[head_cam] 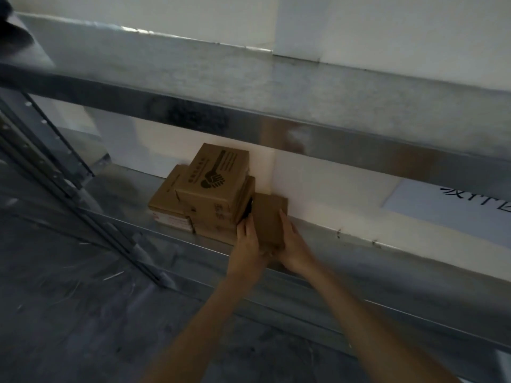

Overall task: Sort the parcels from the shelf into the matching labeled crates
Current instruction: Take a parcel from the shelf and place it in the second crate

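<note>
On the lower deck of the grey galvanised metal shelf (pixel 359 261), just right of the stack of printed brown cardboard boxes (pixel 213 189), the small plain brown cardboard parcel (pixel 269 219) is gripped at its near end by 2 hands, the left hand (pixel 247 241) clamped on its left side and the right hand (pixel 294 247) on its right. The step is judged to be withdrawal, best done by drawing the parcel straight back and slightly right, so that the stack is not dragged along. No label or crate is seen, so the parcel should be turned and read before carrying.
</note>
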`<state>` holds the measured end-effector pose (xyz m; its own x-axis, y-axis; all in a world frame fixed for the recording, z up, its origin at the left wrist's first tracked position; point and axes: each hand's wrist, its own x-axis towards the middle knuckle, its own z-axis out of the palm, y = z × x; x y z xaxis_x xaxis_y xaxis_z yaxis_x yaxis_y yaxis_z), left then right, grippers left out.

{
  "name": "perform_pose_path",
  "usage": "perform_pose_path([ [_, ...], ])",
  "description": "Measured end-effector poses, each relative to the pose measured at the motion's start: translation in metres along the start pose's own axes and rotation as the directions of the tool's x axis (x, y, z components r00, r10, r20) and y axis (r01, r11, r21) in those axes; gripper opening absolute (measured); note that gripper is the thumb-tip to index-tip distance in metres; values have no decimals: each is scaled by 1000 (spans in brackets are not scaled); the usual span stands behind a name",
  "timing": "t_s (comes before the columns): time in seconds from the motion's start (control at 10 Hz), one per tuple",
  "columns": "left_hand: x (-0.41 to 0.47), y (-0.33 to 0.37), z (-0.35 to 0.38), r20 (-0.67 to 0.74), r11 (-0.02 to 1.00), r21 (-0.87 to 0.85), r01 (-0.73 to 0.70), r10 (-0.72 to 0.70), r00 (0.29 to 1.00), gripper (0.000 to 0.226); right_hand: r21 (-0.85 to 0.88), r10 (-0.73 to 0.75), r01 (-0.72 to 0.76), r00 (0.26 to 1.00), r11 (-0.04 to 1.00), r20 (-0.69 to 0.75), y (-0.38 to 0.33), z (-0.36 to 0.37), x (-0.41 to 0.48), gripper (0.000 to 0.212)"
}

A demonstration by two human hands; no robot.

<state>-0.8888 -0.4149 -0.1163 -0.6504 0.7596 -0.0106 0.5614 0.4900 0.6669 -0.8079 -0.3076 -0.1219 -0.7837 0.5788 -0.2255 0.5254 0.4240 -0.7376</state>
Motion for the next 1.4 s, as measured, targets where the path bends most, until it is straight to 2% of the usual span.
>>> perform_pose_path([
  [0.1,11,-4,-4,80,982,-142,123,-112,990,95,3,4,-4,1000,1000,22,2,-4,3,108],
  [0.2,20,-7,-2,67,972,-212,105,-93,993,104,43,30,-31,999,999,30,2,-5,6,119],
  [0.3,25,-4,0,75,956,-255,145,-130,989,104,85,42,-44,999,995,28,3,-5,9,120],
  [0.4,27,-2,3,71,951,-265,157,-144,987,105,127,71,-70,997,989,-8,2,-8,10,120],
  [0.5,28,6,1,80,954,-265,143,-126,989,123,133,90,-84,995,987,-37,4,-16,6,119],
  [0.6,32,23,3,108,957,-253,141,-117,987,123,152,101,-90,993,984,-67,10,-32,-8,122],
  [0.8,32,84,25,299,941,-275,196,-110,948,127,255,155,-109,973,961,-169,26,-86,-56,125],
  [0.9,19,133,38,346,976,-188,106,-35,937,113,347,182,-102,961,932,-209,39,-123,-94,117],
  [1.0,-5,182,56,421,967,-239,92,17,907,123,345,188,-95,951,934,-247,60,-160,-146,121],
  [1.1,-34,235,79,466,955,-295,27,120,877,121,389,240,-109,922,915,-305,80,-190,-204,157],
  [1.2,-76,293,103,484,924,-383,-24,223,846,104,476,280,-76,885,876,-373,95,-224,-276,180],
  [1.3,-130,356,129,480,865,-499,-50,324,816,89,478,368,-90,766,873,-527,126,-254,-340,124],
  [1.4,-189,424,159,476,803,-596,-23,376,795,72,474,407,-90,665,876,-626,165,-289,-417,118],
])
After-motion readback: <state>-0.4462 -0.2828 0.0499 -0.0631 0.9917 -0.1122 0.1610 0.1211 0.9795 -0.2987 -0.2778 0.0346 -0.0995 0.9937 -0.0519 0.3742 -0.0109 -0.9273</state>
